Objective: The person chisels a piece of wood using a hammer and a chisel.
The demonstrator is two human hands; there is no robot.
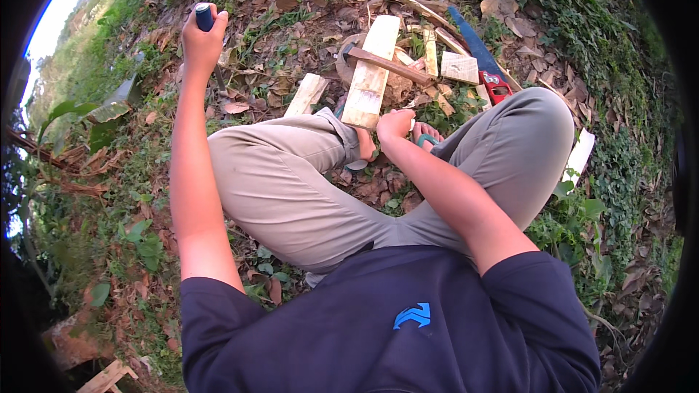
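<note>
You are sitting cross-legged on leaf-strewn ground (291, 22), looking down over your dark blue shirt and tan trousers. Your left hand (202, 36) is raised out to the side, fingers wrapped tight around the dark blue handle (204, 16) of a tool; its working end is running down behind the hand as a thin dark shaft, and you cannot tell from here exactly what tool it is. Your right hand (395, 124) is reaching forward between your knees, fingers curled together at the near end of a pale wooden plank (373, 73), touching or pinching it; the grip itself is partly hidden. The plank is lying lengthwise away from you, just beyond your bare feet. Across its far end a wooden-handled hammer (386, 64) is resting at an angle. Shorter offcuts (459, 68) are scattered beside it, and a handsaw (480, 58) with a blue blade and red handle is lying to the right. This looks like the moment of steadying the plank while the raised tool is poised for a stroke; the next move is likely calling for a firm hold on the wood and fingers kept away from where the tool comes down.
</note>
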